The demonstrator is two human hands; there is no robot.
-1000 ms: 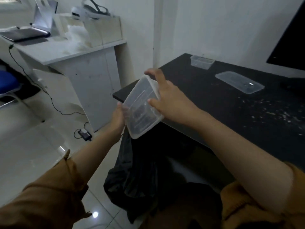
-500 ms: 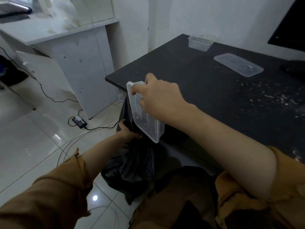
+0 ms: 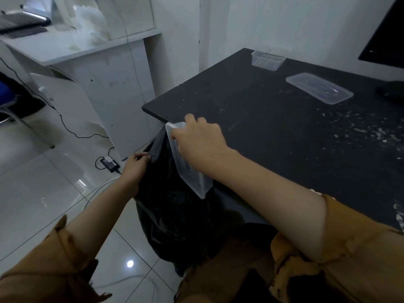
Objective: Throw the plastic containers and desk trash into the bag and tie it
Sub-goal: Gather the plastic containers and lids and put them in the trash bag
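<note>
Over bag (image 3: pixel 175 215), container (image 3: pixel 188 169) steeply end-down

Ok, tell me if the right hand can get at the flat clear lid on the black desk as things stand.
Probably not yet. The right hand is shut on a clear container over the black bag. The lid lies uncovered on the desk, nothing in the way, so it looks reachable once that hand is free.

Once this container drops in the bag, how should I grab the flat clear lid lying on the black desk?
Probably by its near long edge, coming from the desk's front with the right hand. The lid lies flat and thin, so there is no wall to pinch; slide a thumb under the raised rim and fingers on top. The left hand holds the bag open.
</note>
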